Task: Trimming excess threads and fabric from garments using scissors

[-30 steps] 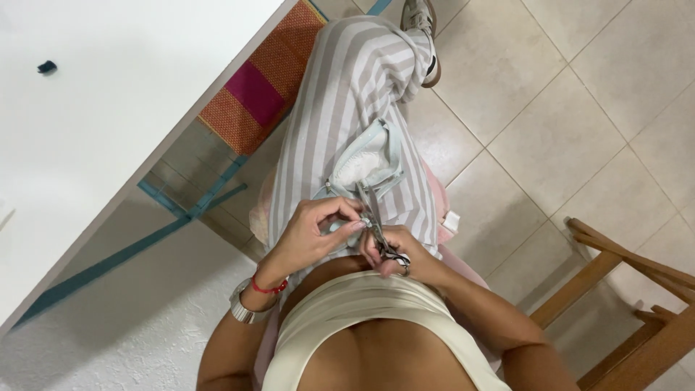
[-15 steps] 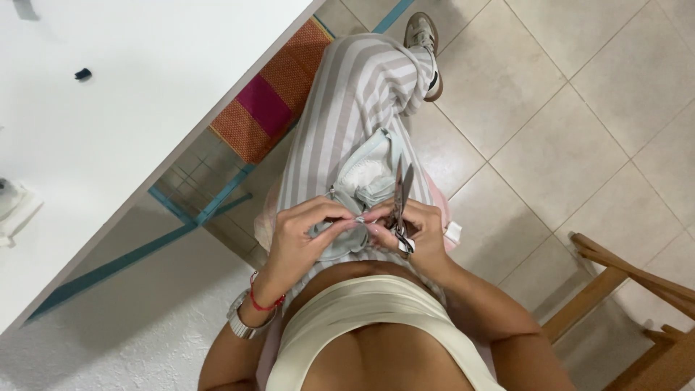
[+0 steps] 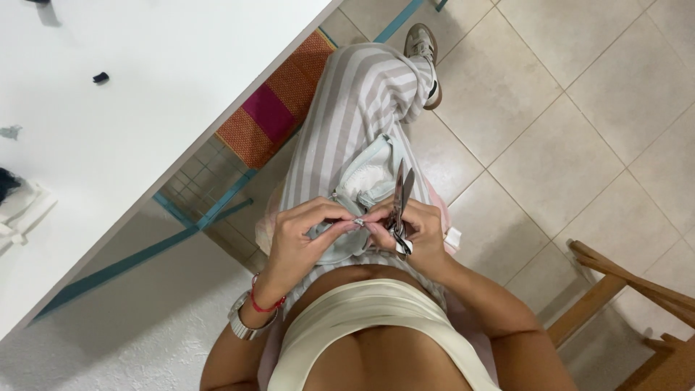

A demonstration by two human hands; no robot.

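Scissors (image 3: 400,206) upright, tips away

Home room, beige tiled floor (image 3: 572,145), white table (image 3: 145,108), wooden chair (image 3: 630,289)

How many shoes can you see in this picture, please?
1: a pale shoe on the tiled floor at the top, at the end of the striped trouser leg. A second may be hidden.

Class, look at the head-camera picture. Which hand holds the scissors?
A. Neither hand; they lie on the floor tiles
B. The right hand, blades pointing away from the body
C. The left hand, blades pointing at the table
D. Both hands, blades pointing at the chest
B: the right hand grips the scissors, blades pointing away over the lap, while the left hand pinches the pale blue fabric.
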